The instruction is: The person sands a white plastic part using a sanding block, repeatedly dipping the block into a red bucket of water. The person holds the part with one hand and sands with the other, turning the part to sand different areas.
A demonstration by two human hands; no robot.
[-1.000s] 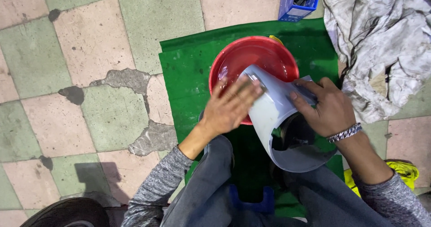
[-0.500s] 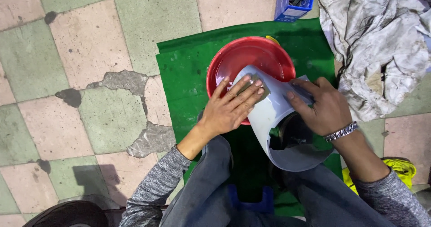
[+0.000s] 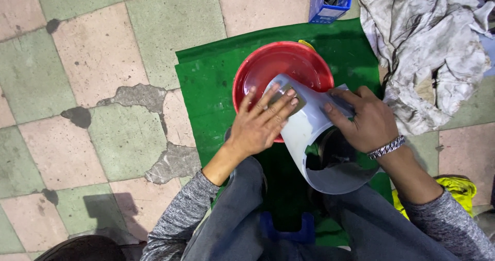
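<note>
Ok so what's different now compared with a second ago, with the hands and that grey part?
The left hand slid a little along the pale grey curved panel, its fingers pressing a small pad flat against it, now spread nearer the upper end. The right hand kept its grip on the panel's other side. The red basin, green mat and crumpled cloth stayed put.

I'm sitting low over a floor [image 3: 98,49] of big square tiles, pale pink and dull green in a checker pattern, pretty worn. A few spots have chipped down to grey cement [image 3: 136,96], and there are dark stains here and there. A green mat [image 3: 206,85] lies flat on the tiles in front of me. Off to the upper right there's a crumpled, dirty whitish cloth [image 3: 428,49], with a blue plastic crate [image 3: 330,3] just beside it at the top edge. Light's flat and even, soft shadows.
</note>
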